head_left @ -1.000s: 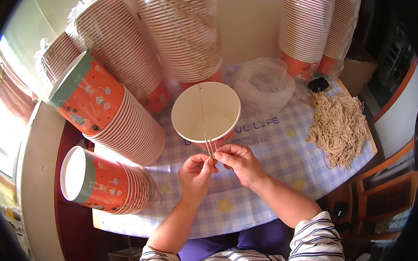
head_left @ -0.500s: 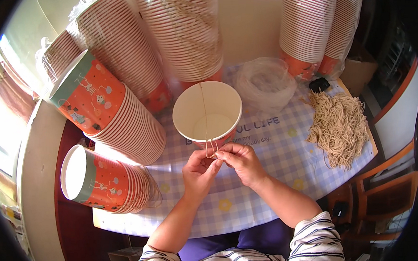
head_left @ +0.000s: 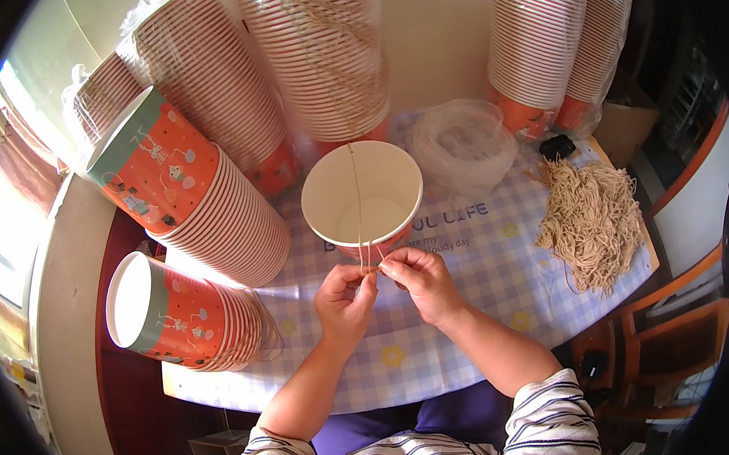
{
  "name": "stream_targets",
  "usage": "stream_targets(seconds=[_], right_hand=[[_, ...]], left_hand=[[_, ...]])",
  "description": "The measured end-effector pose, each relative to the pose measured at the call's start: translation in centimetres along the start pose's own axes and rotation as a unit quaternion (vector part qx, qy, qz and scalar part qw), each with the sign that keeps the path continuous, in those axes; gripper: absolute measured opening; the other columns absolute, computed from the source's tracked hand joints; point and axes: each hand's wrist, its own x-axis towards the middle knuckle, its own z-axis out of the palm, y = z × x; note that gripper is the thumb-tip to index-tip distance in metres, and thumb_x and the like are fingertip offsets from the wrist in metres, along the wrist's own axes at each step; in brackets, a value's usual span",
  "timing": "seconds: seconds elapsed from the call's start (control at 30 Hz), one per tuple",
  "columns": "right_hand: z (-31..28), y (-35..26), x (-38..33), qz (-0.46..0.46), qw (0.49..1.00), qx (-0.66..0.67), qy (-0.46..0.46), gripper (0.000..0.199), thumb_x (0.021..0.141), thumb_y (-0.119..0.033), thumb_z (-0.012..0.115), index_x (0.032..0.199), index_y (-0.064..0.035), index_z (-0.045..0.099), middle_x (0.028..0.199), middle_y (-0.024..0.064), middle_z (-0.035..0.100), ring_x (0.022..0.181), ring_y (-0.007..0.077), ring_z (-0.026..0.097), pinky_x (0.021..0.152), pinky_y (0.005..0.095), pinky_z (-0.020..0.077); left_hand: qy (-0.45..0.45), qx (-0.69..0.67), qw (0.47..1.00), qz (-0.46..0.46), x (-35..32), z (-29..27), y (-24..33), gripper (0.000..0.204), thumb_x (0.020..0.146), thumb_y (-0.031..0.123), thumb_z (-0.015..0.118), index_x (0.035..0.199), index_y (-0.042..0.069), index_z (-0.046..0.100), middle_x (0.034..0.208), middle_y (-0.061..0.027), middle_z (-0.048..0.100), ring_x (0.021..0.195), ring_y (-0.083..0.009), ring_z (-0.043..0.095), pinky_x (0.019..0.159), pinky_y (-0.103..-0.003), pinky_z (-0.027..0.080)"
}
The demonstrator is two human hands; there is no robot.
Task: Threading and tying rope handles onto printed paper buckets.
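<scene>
A paper bucket [head_left: 362,196] with a white inside stands upright on the table in front of me. Thin tan string [head_left: 357,182] runs from its far rim across the opening to the near side. There my left hand [head_left: 347,301] pinches the string between thumb and fingers. Close beside it, almost touching, my right hand [head_left: 422,284] pinches the string too. Short loops of it show between my fingertips and the bucket's near wall. Whether a knot sits there is too small to tell.
Nested bucket stacks lie at the left, a tall stack [head_left: 225,216] and a shorter one [head_left: 203,314] with strings. Plastic-wrapped stacks [head_left: 315,60] stand behind. A clear plastic bag [head_left: 461,146], a small black object [head_left: 557,147] and a tan string heap [head_left: 591,223] are to the right.
My fingertips have shifted slightly apart at the bucket's near side, and the string loops between them look narrower and tighter. The bucket has stayed in place.
</scene>
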Motion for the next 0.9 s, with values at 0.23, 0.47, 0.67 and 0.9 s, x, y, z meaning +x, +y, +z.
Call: stream_targets(seconds=[0.23,0.47,0.67,0.9], right_hand=[[-0.1,0.5,0.1,-0.038,0.999,-0.038,0.008,0.015,0.089,-0.015,0.063,0.09,-0.0009,0.065,0.082,0.0009,0.064,0.077,0.0054,0.055,0.07,0.0218,0.0449],[-0.2,0.3,0.1,-0.06,0.989,-0.132,0.001,0.008,0.088,-0.009,0.062,0.089,-0.0011,0.064,0.085,0.0002,0.063,0.08,0.0045,0.055,0.071,0.021,0.0454],[-0.2,0.2,-0.1,-0.098,0.981,-0.17,-0.006,0.007,0.089,-0.007,0.061,0.087,-0.0013,0.063,0.083,-0.0018,0.061,0.077,0.004,0.053,0.068,0.0208,0.0446],[-0.1,0.3,-0.1,-0.082,0.983,-0.166,0.001,0.006,0.088,-0.007,0.061,0.087,-0.0012,0.062,0.083,-0.0012,0.062,0.077,0.0043,0.054,0.069,0.0212,0.045]], left_hand=[[-0.012,-0.067,0.997,-0.037,0.0,-0.1,0.5,0.01,0.087,-0.002,0.059,0.096,-0.002,0.062,0.087,-0.0047,0.063,0.076,-0.0087,0.057,0.066,-0.021,0.048],[-0.021,-0.105,0.994,-0.034,0.1,-0.6,0.5,0.011,0.088,0.003,0.061,0.097,-0.002,0.061,0.087,-0.0048,0.063,0.076,-0.0094,0.057,0.067,-0.022,0.048],[-0.018,-0.053,0.997,-0.053,0.2,0.2,1.1,0.01,0.086,0.003,0.065,0.094,-0.002,0.061,0.081,-0.0012,0.062,0.07,-0.0065,0.055,0.064,-0.02,0.046],[-0.002,-0.08,0.995,-0.064,0.2,0.0,0.8,0.008,0.086,0.001,0.064,0.093,-0.002,0.061,0.08,-0.0014,0.062,0.07,-0.0063,0.056,0.063,-0.02,0.046]])
